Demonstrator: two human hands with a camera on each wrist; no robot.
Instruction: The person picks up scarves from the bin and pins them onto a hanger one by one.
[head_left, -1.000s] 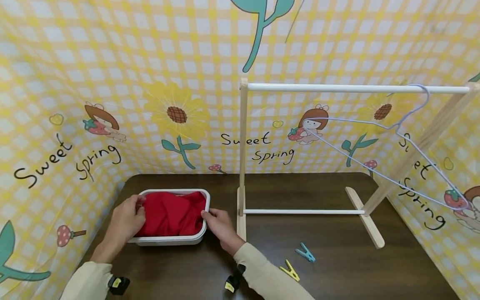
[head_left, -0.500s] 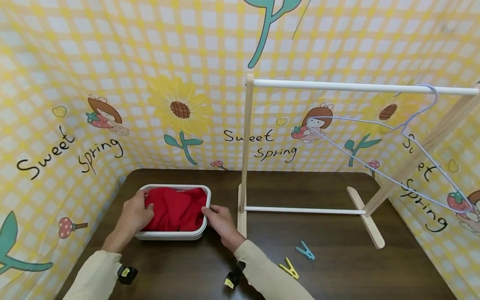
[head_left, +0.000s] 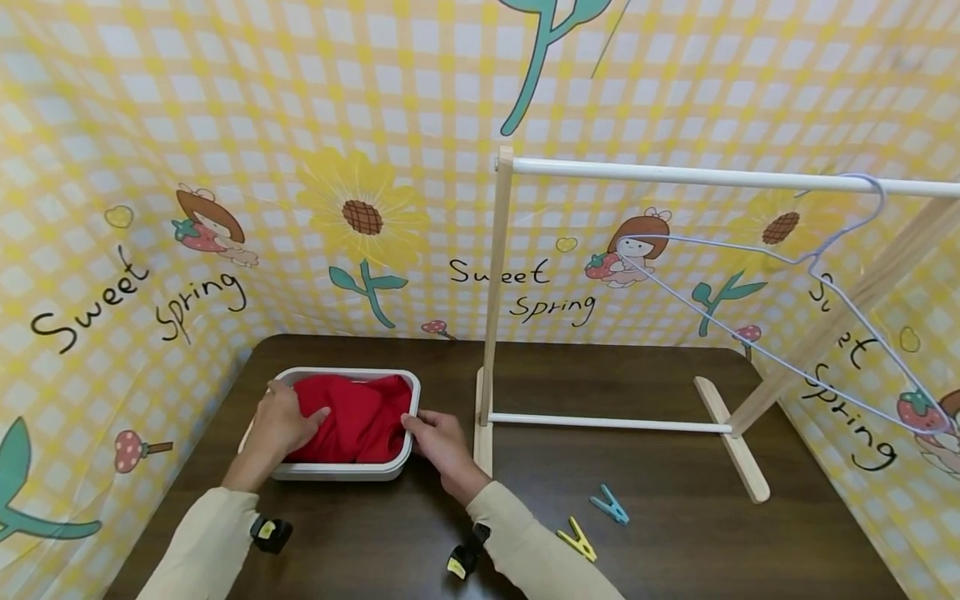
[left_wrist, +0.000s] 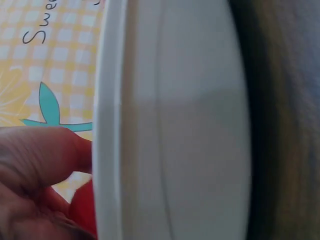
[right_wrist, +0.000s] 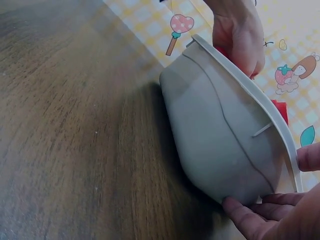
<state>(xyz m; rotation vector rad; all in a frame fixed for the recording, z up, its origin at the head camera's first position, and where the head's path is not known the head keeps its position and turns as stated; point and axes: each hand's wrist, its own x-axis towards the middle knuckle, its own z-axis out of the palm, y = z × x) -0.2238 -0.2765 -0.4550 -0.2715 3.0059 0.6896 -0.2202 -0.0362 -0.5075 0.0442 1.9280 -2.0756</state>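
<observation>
A white plastic basin point(head_left: 337, 473) stands at the left of the dark table, with a bunched red cloth point(head_left: 356, 417) inside. My left hand point(head_left: 279, 421) reaches over the basin's left side onto the cloth, its thumb spread away from the fingers; the fingertips are hidden. In the left wrist view the basin's wall fills the middle, with red showing beside the hand. My right hand point(head_left: 444, 450) grips the basin's right side. In the right wrist view, its thumb lies at the rim and the fingertips point(right_wrist: 235, 207) press low on the outer wall point(right_wrist: 215, 130).
Right of the basin stands a wooden rack with a white top bar point(head_left: 675, 173). A lilac wire hanger point(head_left: 780, 258) hangs from it. On the table lie a blue clothespin point(head_left: 610, 505) and a yellow clothespin point(head_left: 577, 542). Patterned yellow fabric surrounds the table.
My left hand has moved right from the basin's left rim, farther over the red cloth, and its thumb has spread out. The right hand keeps its grip on the basin.
</observation>
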